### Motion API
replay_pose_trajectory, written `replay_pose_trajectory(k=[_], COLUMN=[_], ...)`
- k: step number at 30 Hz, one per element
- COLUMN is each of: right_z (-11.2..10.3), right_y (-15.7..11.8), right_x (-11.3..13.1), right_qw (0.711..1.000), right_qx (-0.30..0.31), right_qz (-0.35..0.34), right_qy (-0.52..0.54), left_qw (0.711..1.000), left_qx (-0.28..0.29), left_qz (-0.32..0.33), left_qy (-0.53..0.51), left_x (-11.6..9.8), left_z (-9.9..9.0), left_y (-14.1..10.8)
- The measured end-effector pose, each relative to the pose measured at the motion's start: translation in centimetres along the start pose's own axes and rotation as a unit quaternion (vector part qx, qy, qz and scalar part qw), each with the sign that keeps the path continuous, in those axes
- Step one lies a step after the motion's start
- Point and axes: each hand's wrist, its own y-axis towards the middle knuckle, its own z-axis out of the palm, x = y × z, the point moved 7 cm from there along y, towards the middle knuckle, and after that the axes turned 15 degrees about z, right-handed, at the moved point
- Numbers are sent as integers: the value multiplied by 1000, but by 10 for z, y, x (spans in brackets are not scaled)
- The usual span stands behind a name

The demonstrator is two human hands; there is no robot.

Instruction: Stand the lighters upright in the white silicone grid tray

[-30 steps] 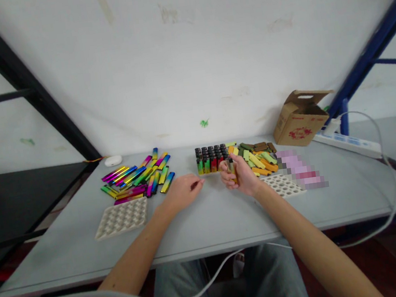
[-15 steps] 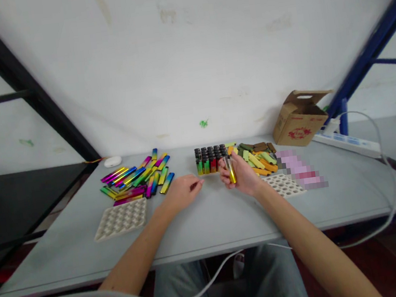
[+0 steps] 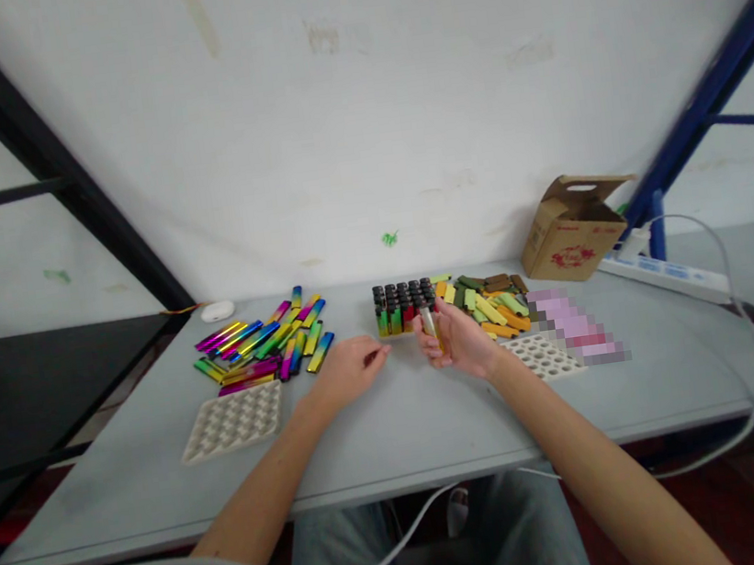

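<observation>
R hand [image 3: 461, 341] has its grip clamped on a slim disposable lighter [image 3: 429, 326], held near-upright at the fingertips and just in front of the lighter block. Body looks amber-yellow w/ a glossy sheen; top end too small to make out. L hand [image 3: 350, 369] sits low over the grey worktop [image 3: 425, 438], grip loosely apart, nothing in it, fingers pointing to 3 o'clock toward the R hand. At 12 o'clock from the hands: block of upright lighters [image 3: 401, 307] w/ black tops and green, red, yellow bodies. At 10 o'clock: loose heap of rainbow-chrome bars [image 3: 261, 349], beige moulded tray [image 3: 232, 422] at 8. At 1 o'clock: pile of matte yellow, orange, brown bars [image 3: 490, 300], second tray [image 3: 543, 355] at 2, cardboard box [image 3: 571, 229] farther out.
</observation>
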Motion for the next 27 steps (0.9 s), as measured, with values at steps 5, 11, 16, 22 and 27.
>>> replay_pose_trajectory(k=[5,11,16,22,27], right_z=[-5,-8,-13,-17,-17], right_y=[0,1,6,8,8], right_x=[4,3,-1,0,2], right_qw=[999,999,997,992,990], right_qx=[-5,-27,-80,-122,-131], right_qz=[7,2,-7,-31,-46], right_qy=[47,43,5,-29,-33], left_qw=[1000,1000,1000,1000,1000], left_qx=[2,4,6,1,2], left_qz=[0,-2,0,5,1], left_qy=[-5,-5,4,3,2], left_x=[0,1,1,1,1], left_z=[1,2,2,2,2], left_y=[0,0,0,0,0])
